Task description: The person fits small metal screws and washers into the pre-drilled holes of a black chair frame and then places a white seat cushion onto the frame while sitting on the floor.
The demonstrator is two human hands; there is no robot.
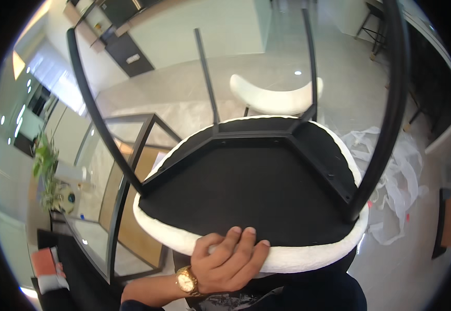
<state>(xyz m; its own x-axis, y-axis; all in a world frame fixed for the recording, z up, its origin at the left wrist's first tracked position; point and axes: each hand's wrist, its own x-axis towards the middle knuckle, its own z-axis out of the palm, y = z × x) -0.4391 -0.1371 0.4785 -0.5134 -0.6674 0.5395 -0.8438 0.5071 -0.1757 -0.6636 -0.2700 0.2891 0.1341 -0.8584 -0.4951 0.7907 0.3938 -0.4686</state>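
An upside-down chair fills the middle of the view, its black underside [246, 192] facing up. White upholstery [308, 256] rims the seat. Black metal legs [205, 72] rise from a black frame bolted across the underside. My left hand [230, 259], with a gold watch [186, 281] on the wrist, grips the near edge of the seat. Its fingers curl over the white rim and their tips reach the black underside. The thumb cannot be made out. My right hand is out of view.
Behind the chair stands a white curved padded piece [275, 98], like a backrest. Clear plastic wrapping [396, 181] lies on the floor at right. To the left are a black-framed table [116, 223] and a green plant [44, 160]. A bar stool [373, 26] stands far right.
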